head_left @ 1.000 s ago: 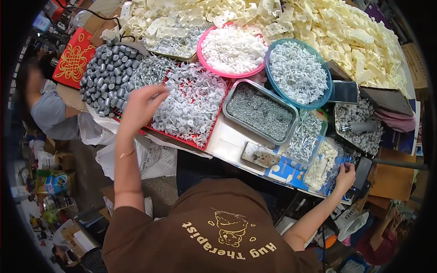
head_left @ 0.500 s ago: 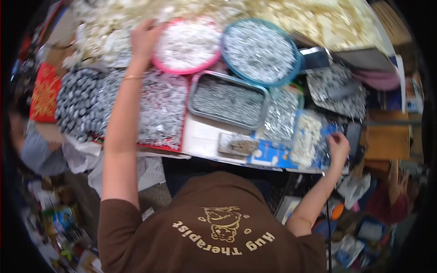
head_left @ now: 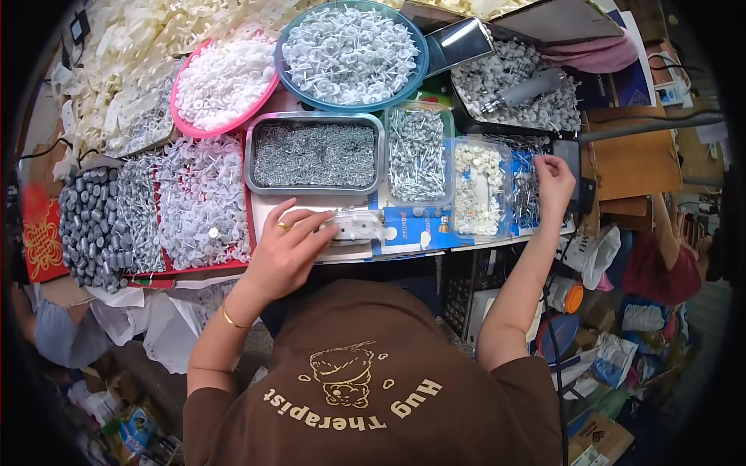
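Observation:
My left hand reaches in at the table's front edge, fingers stretched out and somewhat apart. Its fingertips are at the left end of a flat white plastic piece, which lies in front of the metal tray. At the right, my right hand bends down with its fingers pinched together over a pile of small dark metal parts. Whatever it grips is too small or hidden to name. Just left of that pile stands a clear tub of small white pieces.
A metal tray of pins, a clear box of screws, and pink and teal basins fill the middle. Grey plugs lie left. A black tray and phone are right. Cream plastic parts cover the back.
My left hand has come back from beside the pink basin to the white piece at the front edge. My right hand stays over the metal parts. The view has shifted right.

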The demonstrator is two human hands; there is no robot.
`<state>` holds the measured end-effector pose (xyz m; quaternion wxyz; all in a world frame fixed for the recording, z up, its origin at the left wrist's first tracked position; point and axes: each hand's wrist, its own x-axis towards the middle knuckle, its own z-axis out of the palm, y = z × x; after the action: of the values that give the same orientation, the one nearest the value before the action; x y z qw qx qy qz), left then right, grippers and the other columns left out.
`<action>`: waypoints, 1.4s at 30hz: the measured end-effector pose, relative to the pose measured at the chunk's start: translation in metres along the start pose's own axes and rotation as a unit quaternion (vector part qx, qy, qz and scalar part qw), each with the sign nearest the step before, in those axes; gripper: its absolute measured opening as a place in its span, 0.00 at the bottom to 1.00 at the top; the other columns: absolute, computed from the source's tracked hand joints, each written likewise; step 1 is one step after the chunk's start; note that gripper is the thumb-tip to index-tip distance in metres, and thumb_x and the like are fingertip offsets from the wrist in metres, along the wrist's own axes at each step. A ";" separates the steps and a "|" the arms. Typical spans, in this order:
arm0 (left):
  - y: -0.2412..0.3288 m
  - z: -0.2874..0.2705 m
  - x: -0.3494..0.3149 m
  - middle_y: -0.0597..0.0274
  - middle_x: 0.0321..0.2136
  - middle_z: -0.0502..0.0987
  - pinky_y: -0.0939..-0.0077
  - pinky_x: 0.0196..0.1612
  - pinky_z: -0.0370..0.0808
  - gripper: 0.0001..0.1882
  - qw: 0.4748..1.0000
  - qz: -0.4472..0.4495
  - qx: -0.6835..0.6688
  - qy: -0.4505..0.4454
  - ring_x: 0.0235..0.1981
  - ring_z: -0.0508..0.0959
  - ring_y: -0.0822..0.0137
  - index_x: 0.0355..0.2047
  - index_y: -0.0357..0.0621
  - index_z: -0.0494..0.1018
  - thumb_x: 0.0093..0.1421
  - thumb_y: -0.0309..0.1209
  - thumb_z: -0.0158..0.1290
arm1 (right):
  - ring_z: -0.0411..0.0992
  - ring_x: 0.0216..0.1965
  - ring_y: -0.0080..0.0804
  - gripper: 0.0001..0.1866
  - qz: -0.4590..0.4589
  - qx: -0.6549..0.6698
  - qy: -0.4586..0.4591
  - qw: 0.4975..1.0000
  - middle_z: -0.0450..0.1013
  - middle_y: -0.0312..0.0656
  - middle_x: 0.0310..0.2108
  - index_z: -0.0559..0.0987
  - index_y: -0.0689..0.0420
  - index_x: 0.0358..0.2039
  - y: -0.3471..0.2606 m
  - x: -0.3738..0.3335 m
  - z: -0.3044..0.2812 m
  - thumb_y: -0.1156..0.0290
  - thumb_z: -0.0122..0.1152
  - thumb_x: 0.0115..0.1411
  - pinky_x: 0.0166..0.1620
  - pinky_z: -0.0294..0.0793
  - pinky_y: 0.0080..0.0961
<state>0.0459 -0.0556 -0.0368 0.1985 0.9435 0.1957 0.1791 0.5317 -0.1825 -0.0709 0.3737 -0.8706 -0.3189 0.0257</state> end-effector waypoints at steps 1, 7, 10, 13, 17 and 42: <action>0.000 0.003 -0.001 0.59 0.52 0.78 0.50 0.64 0.64 0.19 1.000 -0.002 -0.002 0.000 0.52 0.76 0.54 0.48 0.46 0.78 0.54 0.27 0.63 | 0.75 0.31 0.18 0.08 0.020 0.088 0.015 0.996 0.80 0.35 0.31 0.83 0.62 0.36 0.002 0.001 -0.001 0.72 0.69 0.60 0.36 0.73 0.16; 0.007 0.015 -0.003 0.60 0.50 0.79 0.50 0.64 0.63 0.19 0.996 -0.037 -0.051 0.057 0.49 0.77 0.58 0.45 0.47 0.80 0.51 0.28 0.66 | 0.73 0.38 0.15 0.10 0.125 0.316 0.001 0.940 0.80 0.34 0.37 0.84 0.62 0.40 -0.009 0.009 0.031 0.73 0.72 0.58 0.40 0.69 0.13; 0.012 0.012 -0.004 0.62 0.48 0.80 0.50 0.63 0.64 0.16 0.997 -0.033 0.022 0.070 0.47 0.77 0.60 0.44 0.46 0.79 0.55 0.32 0.64 | 0.71 0.34 0.16 0.09 -0.007 0.226 0.092 0.970 0.80 0.38 0.39 0.82 0.62 0.39 0.015 0.014 0.035 0.69 0.66 0.64 0.38 0.72 0.15; 0.013 0.015 -0.005 0.63 0.48 0.80 0.50 0.63 0.64 0.16 0.997 -0.037 0.015 0.069 0.47 0.77 0.61 0.44 0.46 0.79 0.54 0.32 0.64 | 0.71 0.28 0.19 0.11 0.012 0.306 0.078 0.949 0.80 0.49 0.42 0.72 0.60 0.43 -0.034 -0.004 0.009 0.65 0.54 0.72 0.33 0.73 0.15; 0.019 0.022 0.001 0.64 0.47 0.80 0.49 0.65 0.62 0.15 0.997 -0.038 0.007 0.074 0.47 0.77 0.62 0.44 0.47 0.79 0.55 0.32 0.64 | 0.67 0.22 0.16 0.09 0.011 0.445 -0.055 0.894 0.79 0.51 0.39 0.71 0.58 0.43 -0.117 -0.052 -0.004 0.65 0.51 0.73 0.27 0.67 0.11; 0.022 0.034 0.023 0.63 0.45 0.76 0.54 0.58 0.60 0.18 0.992 -0.092 -0.027 0.083 0.53 0.73 0.59 0.43 0.47 0.78 0.52 0.37 0.65 | 0.74 0.33 0.25 0.07 -0.033 0.379 -0.293 0.877 0.77 0.43 0.31 0.69 0.59 0.36 -0.159 -0.171 0.069 0.72 0.54 0.71 0.38 0.71 0.21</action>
<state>0.0861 -0.0741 -0.0501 0.2230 0.8975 0.2927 0.2431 0.2908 -0.1542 -0.0476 0.5651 -0.6042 -0.4079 0.3863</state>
